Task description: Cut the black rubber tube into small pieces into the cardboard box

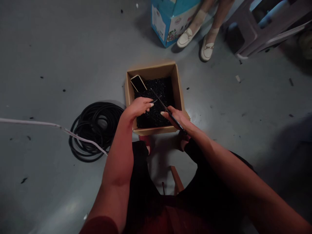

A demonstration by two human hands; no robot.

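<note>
An open cardboard box (180, 94) stands on the floor between my feet, with many small black pieces (156, 118) filling its bottom. Over its left half, my left hand (141, 106) is closed, pinching a small black ribbed piece (155, 101) at the fingertips. My right hand (176, 116) is wrapped round a long thin dark tool (162, 104), like a narrow knife. Its tip points up and left, and its shaft crosses beside the ribbed piece; I cannot tell whether they touch. A phone (138, 83) with a pale edge leans in the box's far left corner.
Left of the box lies a coil of black hose (83, 130), with a white cable (80, 138) running over it. Beyond the box are a blue carton (159, 24), another person's feet in white shoes (207, 48) and a plastic stool (248, 35). Small black scraps dot the floor.
</note>
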